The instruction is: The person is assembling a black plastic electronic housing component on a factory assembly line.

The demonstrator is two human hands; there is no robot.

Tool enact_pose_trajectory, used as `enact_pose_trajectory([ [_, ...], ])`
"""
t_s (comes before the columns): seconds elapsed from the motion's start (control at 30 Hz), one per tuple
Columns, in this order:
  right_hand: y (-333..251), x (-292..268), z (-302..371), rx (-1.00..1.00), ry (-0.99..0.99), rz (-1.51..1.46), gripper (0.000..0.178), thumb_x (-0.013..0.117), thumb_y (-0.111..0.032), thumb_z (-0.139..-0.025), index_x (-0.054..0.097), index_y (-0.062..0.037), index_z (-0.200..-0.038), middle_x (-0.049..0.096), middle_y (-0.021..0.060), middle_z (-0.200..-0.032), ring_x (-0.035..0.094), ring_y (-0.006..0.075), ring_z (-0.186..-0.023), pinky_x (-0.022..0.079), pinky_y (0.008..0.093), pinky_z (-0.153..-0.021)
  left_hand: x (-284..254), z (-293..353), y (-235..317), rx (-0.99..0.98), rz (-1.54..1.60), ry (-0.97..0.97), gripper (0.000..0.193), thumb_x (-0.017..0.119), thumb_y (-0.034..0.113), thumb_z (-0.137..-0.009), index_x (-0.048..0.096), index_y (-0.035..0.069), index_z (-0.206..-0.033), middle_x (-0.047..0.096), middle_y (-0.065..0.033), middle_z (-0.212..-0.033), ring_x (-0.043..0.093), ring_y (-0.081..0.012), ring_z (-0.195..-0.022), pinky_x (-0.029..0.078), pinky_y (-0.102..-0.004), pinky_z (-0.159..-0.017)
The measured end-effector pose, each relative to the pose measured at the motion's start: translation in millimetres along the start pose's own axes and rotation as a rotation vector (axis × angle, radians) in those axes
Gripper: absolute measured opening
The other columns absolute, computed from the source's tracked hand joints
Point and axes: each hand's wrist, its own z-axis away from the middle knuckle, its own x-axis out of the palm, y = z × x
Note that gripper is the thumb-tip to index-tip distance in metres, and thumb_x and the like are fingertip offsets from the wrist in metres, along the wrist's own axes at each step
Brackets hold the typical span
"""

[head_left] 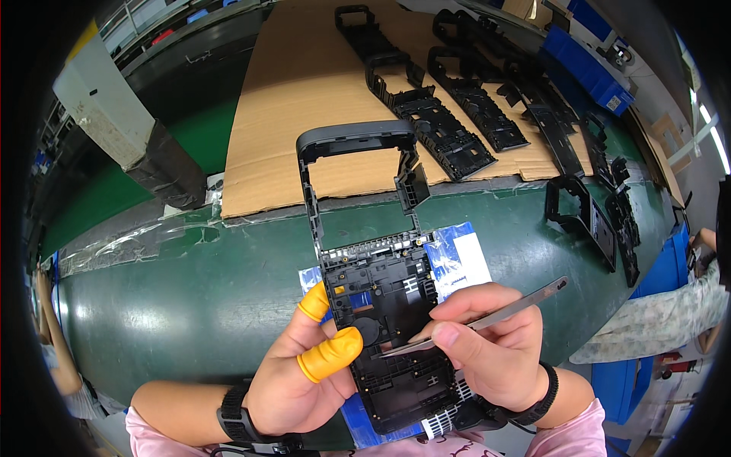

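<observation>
- Frame (392, 293): black, in both hands' reach, above the green table (190, 297), handle loop away from the person, inner side up; blue sheet (451, 245) under/behind it.
- L hand (293, 373): gripped frame's L edge. Thumb pressed on the inner face, index at the edge, both in yellow cots (329, 356); other fingers mostly hidden behind frame.
- R hand (499, 350): thumb + fingers pinched the tweezers (529, 301). Tips pointed L, over frame's middle, just below the disc (367, 330). Couldn't tell if tips touched frame or held a tiny part.
- Disc: round, black, at thumb's tip, against frame's inner face; seated or loose, couldn't tell.
- Progress: prob. mid-job on this one, w/ tweezers at work & L hand steadying.
- Done, as far as visible: small brass-coloured bits sat in frame, disc was in place or nearly so (a judgement).
- Left: prob. whatever the tips were at, then a check & putting frame down; no. of steps unclear.
- Other frames (445, 133): several lay on the cardboard (278, 114), more on the table at R, none in hand. Finished or waiting, couldn't tell, so batch progress unknown.
</observation>
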Motion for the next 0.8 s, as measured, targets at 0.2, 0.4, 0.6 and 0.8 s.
enact_pose_trajectory([
  [0.2,-0.8,2.1,0.7,-0.003,0.011,0.013,0.017,0.056,0.004,-0.079,0.054,0.0062,-0.096,0.060,0.0091,-0.084,0.057,0.0087,-0.073,0.045,0.0177,-0.062,-1.3,-0.7,-3.8,0.067,-0.129,-0.003,0.060,0.045,-0.010,-0.080,0.024,0.015,-0.131,0.043,-0.0115,-0.123,0.045,-0.0224,-0.111,0.038,-0.0364,-0.092],
  [0.4,0.2,2.1,0.8,0.008,0.018,-0.005,0.017,0.055,0.004,-0.079,0.054,0.0062,-0.096,0.060,0.0094,-0.083,0.058,0.0098,-0.073,0.046,0.0185,-0.063,3.1,0.5,-3.7,0.067,-0.127,0.065,0.062,0.046,-0.013,-0.074,0.027,0.011,-0.128,0.041,-0.0131,-0.124,0.043,-0.0247,-0.114,0.037,-0.0385,-0.094],
  [0.6,1.9,2.4,1.2,-0.007,0.022,-0.040,0.017,0.055,0.005,-0.079,0.054,0.0061,-0.096,0.060,0.0094,-0.083,0.058,0.0101,-0.074,0.046,0.0186,-0.063,5.0,-0.1,-1.7,0.059,-0.146,0.045,0.062,0.046,-0.013,-0.075,0.026,0.012,-0.128,0.040,-0.0132,-0.124,0.042,-0.0245,-0.115,0.037,-0.0388,-0.094],
  [0.8,1.5,0.5,0.6,0.014,0.021,-0.058,0.017,0.055,0.005,-0.079,0.054,0.0060,-0.096,0.060,0.0094,-0.083,0.058,0.0097,-0.074,0.045,0.0182,-0.063,5.1,-0.5,-2.1,0.055,-0.142,0.049,0.062,0.046,-0.013,-0.075,0.025,0.012,-0.128,0.040,-0.0136,-0.124,0.042,-0.0249,-0.115,0.036,-0.0393,-0.094],
])
